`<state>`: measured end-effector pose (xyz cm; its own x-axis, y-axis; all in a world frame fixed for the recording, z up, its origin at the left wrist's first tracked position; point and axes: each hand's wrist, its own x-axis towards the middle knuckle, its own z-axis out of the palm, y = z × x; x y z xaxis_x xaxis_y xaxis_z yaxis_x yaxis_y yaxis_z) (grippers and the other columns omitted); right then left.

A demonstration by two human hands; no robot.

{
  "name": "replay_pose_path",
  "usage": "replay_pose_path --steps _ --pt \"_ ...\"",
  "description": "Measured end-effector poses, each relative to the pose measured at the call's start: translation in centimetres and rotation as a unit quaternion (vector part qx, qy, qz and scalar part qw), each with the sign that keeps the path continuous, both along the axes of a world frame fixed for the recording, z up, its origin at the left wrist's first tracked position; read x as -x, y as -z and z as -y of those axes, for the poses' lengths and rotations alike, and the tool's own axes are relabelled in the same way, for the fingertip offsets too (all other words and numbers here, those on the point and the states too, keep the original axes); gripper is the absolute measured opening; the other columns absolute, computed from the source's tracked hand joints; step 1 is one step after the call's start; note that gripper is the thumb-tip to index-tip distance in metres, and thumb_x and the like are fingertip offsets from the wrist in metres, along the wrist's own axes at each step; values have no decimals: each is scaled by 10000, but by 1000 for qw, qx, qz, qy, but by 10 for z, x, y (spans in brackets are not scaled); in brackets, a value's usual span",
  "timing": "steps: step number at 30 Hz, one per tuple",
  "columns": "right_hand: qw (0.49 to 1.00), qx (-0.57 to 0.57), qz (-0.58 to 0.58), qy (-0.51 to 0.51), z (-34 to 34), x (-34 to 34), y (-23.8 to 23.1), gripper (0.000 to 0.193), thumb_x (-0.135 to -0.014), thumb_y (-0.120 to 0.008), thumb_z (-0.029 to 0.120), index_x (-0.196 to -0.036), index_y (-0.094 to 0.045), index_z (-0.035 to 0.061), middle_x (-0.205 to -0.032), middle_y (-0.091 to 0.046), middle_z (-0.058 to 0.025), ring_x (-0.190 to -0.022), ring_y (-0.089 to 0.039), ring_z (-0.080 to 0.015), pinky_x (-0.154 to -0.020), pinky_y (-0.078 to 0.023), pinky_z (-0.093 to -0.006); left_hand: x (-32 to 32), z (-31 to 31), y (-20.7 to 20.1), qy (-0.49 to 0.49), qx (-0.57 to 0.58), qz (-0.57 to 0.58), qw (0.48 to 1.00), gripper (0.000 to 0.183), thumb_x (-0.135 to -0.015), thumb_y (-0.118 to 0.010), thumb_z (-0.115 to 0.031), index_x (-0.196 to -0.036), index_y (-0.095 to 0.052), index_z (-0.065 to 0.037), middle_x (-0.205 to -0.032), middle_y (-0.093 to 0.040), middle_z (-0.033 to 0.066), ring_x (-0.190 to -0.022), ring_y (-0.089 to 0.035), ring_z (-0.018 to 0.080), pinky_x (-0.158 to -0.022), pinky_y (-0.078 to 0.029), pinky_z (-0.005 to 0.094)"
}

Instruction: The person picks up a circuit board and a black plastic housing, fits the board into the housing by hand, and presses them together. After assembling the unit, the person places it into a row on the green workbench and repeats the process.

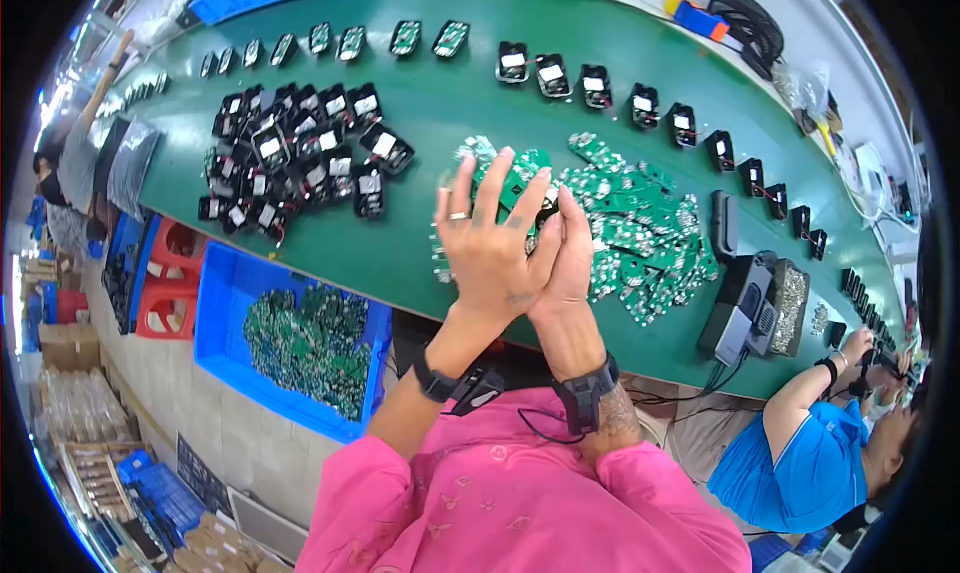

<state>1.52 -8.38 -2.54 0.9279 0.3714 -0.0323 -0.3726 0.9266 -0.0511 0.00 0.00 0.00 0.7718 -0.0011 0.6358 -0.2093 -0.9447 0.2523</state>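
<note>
- Step in hand: left hand (490, 243) and right hand (568, 248) are raised together above the bench (440, 103), pressed about a small black part (546, 211) that barely shows between them.
- Grip: both sets of fingers seem closed round the part; whether a green board is in there too cannot be told.
- Next move, by judgement: steady, even pressure.
- Surface: green; circuit board pile (640, 228) behind the hands, black casings (300, 153) to the left.
- Room: blue bin (225, 313) of boards below the bench edge; a co-worker's blue sleeve (810, 463) to the right.
</note>
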Motion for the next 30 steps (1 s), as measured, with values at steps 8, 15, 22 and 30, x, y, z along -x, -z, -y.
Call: replay_pose_path --steps 8,15,22,30 --pt "951 286 -67 92 40 -22 -15 297 -1054 -481 219 -1280 -540 35 -1176 -611 -55 -1064 -589 -175 -959 -467 -349 -42 6 28 101 150 -83 980 475 -910 -630 -348 -1332 -621 -130 -1474 -453 193 -1333 -411 435 -1118 -266 596" --pt "670 723 98 136 81 -21 -10 491 -991 -575 164 -1404 -441 -66 -1365 -560 -152 -1115 -597 -230 -908 -489 -345 -40 3 24 93 36 -94 991 598 -933 -607 -415 -1440 -499 -118 -1519 -415 149 -1396 -328 460 -1121 -201 677" --pt "366 888 226 161 93 -18 -42 411 -916 -663 192 -1235 -603 -60 -1214 -641 -230 -1172 -581 -407 -982 -470 -444 -24 -11 7 159 -34 -152 975 774 -857 -661 -530 -1493 -437 -149 -1555 -396 102 -1449 -282 411 -1128 -152 702" --pt "266 900 323 123 79 -45 -34 555 -931 -643 362 -1415 -527 117 -1475 -450 -199 -1390 -370 -395 -1139 -226 -619 6 -49 7 158 -91 -202 962 1040 -718 -701 -700 -1530 -362 -145 -1593 -265 189 -1488 -176 427 -1131 -144 703"
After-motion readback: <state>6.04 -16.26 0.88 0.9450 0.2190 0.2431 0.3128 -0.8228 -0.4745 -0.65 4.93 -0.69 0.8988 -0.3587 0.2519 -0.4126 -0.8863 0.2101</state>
